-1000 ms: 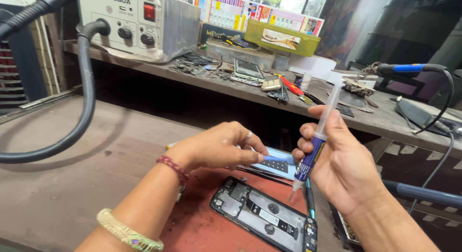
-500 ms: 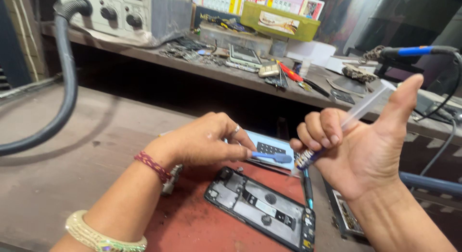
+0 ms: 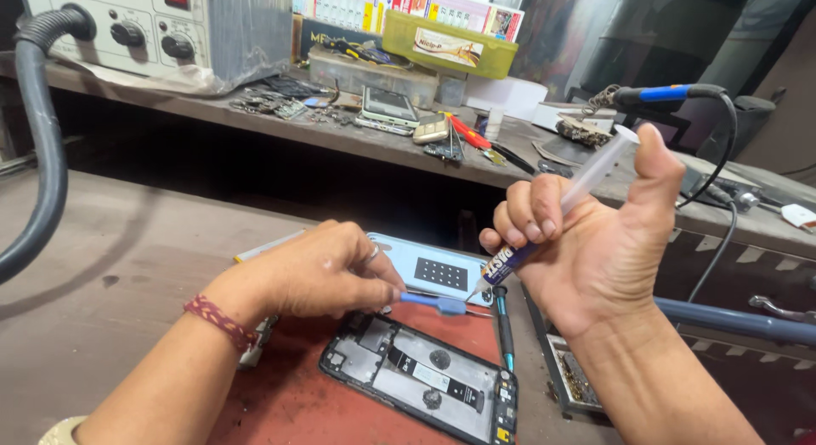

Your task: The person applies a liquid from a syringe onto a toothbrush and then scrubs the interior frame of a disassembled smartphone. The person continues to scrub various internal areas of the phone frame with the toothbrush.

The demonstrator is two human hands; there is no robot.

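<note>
My right hand (image 3: 586, 241) grips a clear syringe (image 3: 586, 181) with a blue-labelled barrel, thumb on the plunger, its tip pointing down-left toward a light blue phone back panel (image 3: 429, 266). My left hand (image 3: 319, 271) pinches a blue-handled tool (image 3: 433, 304), whose blade lies across the edge of that panel. In front of both hands an opened black phone frame (image 3: 425, 377) lies flat on a red mat (image 3: 289, 407), its inner parts showing.
A grey station with knobs (image 3: 161, 28) and a black hose (image 3: 38, 147) stand at the left. The rear shelf (image 3: 280, 126) carries phones, small tools, a green box (image 3: 450, 44) and a blue-handled iron (image 3: 671, 94). A dark tool (image 3: 503, 326) lies beside the frame.
My right hand tilted the syringe from nearly upright to slanting, raised its thumb onto the plunger and drew the tip toward the blue panel. The view moved closer.
</note>
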